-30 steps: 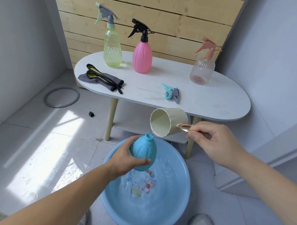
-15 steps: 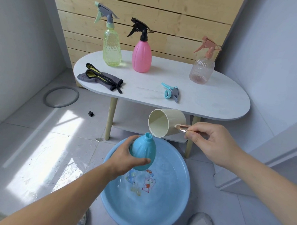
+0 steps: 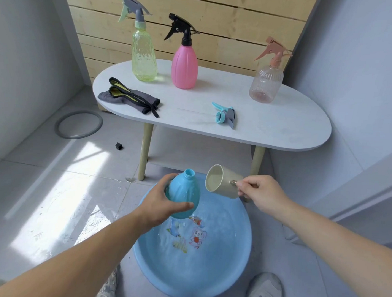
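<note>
Left hand (image 3: 160,205) holds blue bottle (image 3: 184,198) beside cup (image 3: 222,182) rim

Bare forearms (image 3: 78,253), grey sneakers (image 3: 265,290) (both feet)

Both bare arms reach forward and down. The left forearm (image 3: 73,257) runs up toward the right with a straight wrist. The left hand (image 3: 163,205) curls round a bottle (image 3: 185,190), thumb across its near side and fingers behind it. The right forearm (image 3: 334,242) runs up toward the left. The right hand (image 3: 263,194), back upward and knuckles bent, pinches the handle of a cup (image 3: 220,183). The hands are near each other, not touching.
</note>
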### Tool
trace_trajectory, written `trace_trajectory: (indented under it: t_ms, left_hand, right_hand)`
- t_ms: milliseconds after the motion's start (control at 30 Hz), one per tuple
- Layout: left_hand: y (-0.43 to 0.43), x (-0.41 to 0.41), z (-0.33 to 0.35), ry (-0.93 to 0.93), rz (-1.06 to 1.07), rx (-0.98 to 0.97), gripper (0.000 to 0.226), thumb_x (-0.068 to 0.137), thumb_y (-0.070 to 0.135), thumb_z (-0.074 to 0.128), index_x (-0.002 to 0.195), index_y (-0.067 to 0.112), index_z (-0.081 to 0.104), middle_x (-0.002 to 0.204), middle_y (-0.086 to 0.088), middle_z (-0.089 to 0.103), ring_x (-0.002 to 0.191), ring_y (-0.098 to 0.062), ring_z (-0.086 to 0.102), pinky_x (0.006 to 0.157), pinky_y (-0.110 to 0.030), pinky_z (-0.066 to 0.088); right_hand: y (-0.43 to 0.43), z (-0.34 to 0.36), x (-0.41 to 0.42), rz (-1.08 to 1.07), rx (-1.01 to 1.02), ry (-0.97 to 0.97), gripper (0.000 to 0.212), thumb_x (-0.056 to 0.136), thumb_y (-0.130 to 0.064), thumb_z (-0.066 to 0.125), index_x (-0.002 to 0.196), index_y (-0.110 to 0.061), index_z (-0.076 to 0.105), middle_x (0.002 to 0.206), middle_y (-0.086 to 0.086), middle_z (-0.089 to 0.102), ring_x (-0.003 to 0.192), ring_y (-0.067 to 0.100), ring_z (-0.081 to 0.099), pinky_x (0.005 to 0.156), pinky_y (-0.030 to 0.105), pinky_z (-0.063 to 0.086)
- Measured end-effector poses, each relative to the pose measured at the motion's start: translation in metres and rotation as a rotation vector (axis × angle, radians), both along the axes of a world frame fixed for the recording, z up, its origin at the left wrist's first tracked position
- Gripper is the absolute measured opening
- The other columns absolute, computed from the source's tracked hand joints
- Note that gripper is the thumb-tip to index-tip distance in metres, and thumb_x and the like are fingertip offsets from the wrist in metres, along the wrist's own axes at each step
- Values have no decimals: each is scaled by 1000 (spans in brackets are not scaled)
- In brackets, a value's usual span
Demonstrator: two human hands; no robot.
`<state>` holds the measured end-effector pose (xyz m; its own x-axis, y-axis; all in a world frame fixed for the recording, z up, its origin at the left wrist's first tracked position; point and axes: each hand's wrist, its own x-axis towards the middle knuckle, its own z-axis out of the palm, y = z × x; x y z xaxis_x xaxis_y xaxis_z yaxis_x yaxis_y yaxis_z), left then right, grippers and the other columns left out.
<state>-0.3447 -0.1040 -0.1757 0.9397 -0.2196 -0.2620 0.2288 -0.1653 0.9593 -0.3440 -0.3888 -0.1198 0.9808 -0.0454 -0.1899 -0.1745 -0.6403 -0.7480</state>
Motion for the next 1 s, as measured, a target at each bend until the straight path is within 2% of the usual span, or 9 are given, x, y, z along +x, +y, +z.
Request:
trace_trajectory:
  t_ms: [100,267,367,467,533,667,767,900,1000]
  left_hand:
    - [0,0,-1,5,2,-11,80,55,31,94,125,43,59,115,2,70,102,-20,74,87,-45,65]
    - [-1,1,-2,18,8,-26,79,58,25,94,126,42,59,115,2,70,102,-21,74,84,-44,65]
    - [-1,1,-2,19,8,-27,80,57,27,94,126,42,58,114,2,70,102,-20,74,86,-45,65]
    - [-1,1,-3,23,8,-30,84,52,33,94,127,43,59,115,2,70,103,-20,74,85,-45,65]
    - [-1,0,-2,22,7,-32,85,50,34,94,126,43,59,116,1,70,103,-21,74,85,-45,65]
    - [-1,0,0,21,6,-29,82,51,34,94,125,43,59,115,2,70,102,-20,74,84,-44,65]
    - [0,-1,2,22,9,-27,82,52,33,94,126,41,59,115,1,69,103,-21,73,83,-43,65]
    - [1,-2,2,17,5,-26,81,57,27,94,128,39,58,117,-1,68,105,-22,72,82,-40,65]
    - [0,-3,4,15,2,-23,81,56,28,94,127,40,57,118,-1,68,104,-21,72,80,-38,64]
  right_hand:
    - [5,-16,-5,152,-287,-5,27,94,-36,61,78,-17,73,79,1,70,79,23,62,67,31,45]
    - [4,-27,-11,493,-561,-67,29,98,-34,53,83,-16,71,86,-1,66,85,19,54,88,28,39]
    - [4,-26,-12,554,-600,-115,29,98,-35,51,89,-17,71,93,-3,67,89,22,55,92,29,38]
    - [4,-21,-12,574,-602,-193,26,98,-34,55,95,-16,73,102,-6,69,94,23,54,89,21,34]
    - [3,-20,-11,576,-610,-231,26,97,-35,57,91,-16,74,94,-8,66,93,22,51,85,19,31]
    - [0,-18,-8,553,-596,-253,27,95,-40,60,88,-18,75,83,-10,58,89,21,48,84,25,40]
    - [-1,-17,-8,544,-586,-264,27,94,-41,61,85,-19,75,79,-14,53,86,19,45,82,25,41]
    - [-2,-15,-7,558,-593,-293,28,94,-42,60,86,-20,75,81,-9,59,90,20,48,85,27,42]
    - [-5,-14,-7,632,-693,-378,30,93,-44,60,79,-21,73,78,-9,60,87,20,51,82,23,43]
